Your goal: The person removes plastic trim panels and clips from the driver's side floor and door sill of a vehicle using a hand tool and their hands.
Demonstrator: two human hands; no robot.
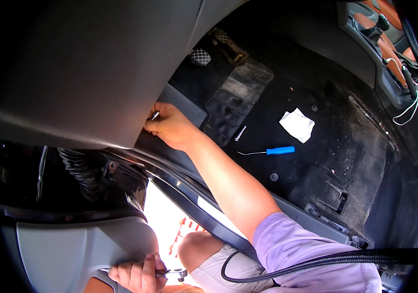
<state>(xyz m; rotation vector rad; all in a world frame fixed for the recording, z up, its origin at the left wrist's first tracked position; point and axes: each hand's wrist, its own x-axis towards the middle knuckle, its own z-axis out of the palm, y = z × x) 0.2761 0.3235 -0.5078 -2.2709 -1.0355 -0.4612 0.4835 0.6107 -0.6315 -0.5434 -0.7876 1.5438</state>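
My left hand (138,275), low in the view beside the grey door panel, is closed around a ratchet wrench (171,274) whose round metal head sticks out to the right. My right arm stretches up and across the door sill. At the lower edge of the dark dashboard panel (96,78), the fingers of my right hand (170,128) are closed on a small shiny metal piece (154,115); its exact kind is hard to make out. The fingertips lie partly behind the panel's edge.
On the black floor lie a blue-handled hook pick (279,150), a crumpled white cloth or paper (297,125) and a small silver rod-like piece (240,133). A pedal (200,57) stands beyond. Ribbed black tubing (78,168) hangs by the door; a black cable (311,261) crosses my sleeve.
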